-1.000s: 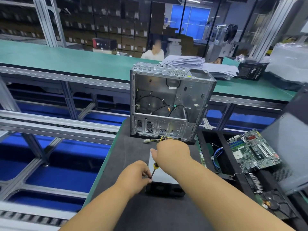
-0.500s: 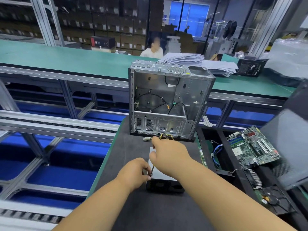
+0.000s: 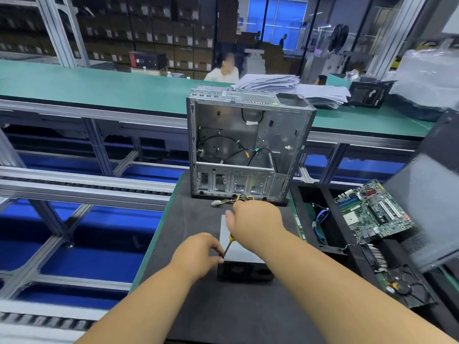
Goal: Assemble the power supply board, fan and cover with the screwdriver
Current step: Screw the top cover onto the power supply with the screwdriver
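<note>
A power supply box (image 3: 238, 249) with a pale metal cover and a black fan grille on its near face lies on the dark mat (image 3: 198, 306). Its yellow and black cable bundle (image 3: 233, 200) runs toward the open metal computer case (image 3: 248, 145) behind it. My right hand (image 3: 255, 219) grips a screwdriver (image 3: 229, 243) with a yellow handle, its shaft slanting down to the box's near left corner. My left hand (image 3: 198, 254) pinches at the shaft's tip on that corner. Any screw there is hidden by my fingers.
A black tray (image 3: 310, 194) on the right holds a green motherboard (image 3: 372, 212), a blue cable and a black fan part (image 3: 404, 286). A grey side panel (image 3: 434, 207) leans at far right. Paper stacks (image 3: 285, 85) lie on the green bench behind. A roller conveyor runs on the left.
Both hands stay at the box's near left corner. The yellow handle, hidden half a second ago, shows again below my right hand. The view has shifted slightly.
</note>
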A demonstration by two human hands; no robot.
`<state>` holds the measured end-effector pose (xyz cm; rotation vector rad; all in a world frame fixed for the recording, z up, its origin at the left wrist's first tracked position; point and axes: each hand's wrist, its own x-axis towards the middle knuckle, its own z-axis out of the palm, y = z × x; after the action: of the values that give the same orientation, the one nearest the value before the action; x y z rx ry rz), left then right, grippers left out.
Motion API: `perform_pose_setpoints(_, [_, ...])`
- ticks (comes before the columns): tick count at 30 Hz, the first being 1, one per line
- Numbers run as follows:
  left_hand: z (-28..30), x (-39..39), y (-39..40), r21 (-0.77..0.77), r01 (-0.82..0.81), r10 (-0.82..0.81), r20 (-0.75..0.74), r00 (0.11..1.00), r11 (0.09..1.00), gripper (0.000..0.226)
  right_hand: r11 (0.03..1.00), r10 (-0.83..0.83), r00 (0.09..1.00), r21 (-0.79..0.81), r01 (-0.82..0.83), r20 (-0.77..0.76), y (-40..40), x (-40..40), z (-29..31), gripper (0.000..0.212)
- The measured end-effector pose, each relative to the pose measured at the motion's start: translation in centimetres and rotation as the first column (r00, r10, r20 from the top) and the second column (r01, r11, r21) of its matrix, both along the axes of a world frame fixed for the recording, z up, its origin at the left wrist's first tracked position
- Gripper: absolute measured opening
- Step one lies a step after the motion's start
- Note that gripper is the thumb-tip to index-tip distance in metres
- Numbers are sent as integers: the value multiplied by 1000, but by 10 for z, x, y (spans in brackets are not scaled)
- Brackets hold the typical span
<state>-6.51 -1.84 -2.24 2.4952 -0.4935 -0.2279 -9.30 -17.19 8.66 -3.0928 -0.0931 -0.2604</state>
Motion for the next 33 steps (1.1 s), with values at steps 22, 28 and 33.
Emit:
perform_pose_setpoints(22, [-4,-7,0,-16,-21,21,42,999,1000,6,945,116,987,317,-77,-108,0,-8,10,15])
perform_pose_setpoints(28, [-4,-9,0,-58,-31,32,15,999,998,12,999,-45,999,26,45,18,2,-10,-2,40])
perform_pose_setpoints(33, [-5,-8,0,-63,-21,22,29,999,998,12,958,60,998,284,-47,-36,1,-8,-1,21])
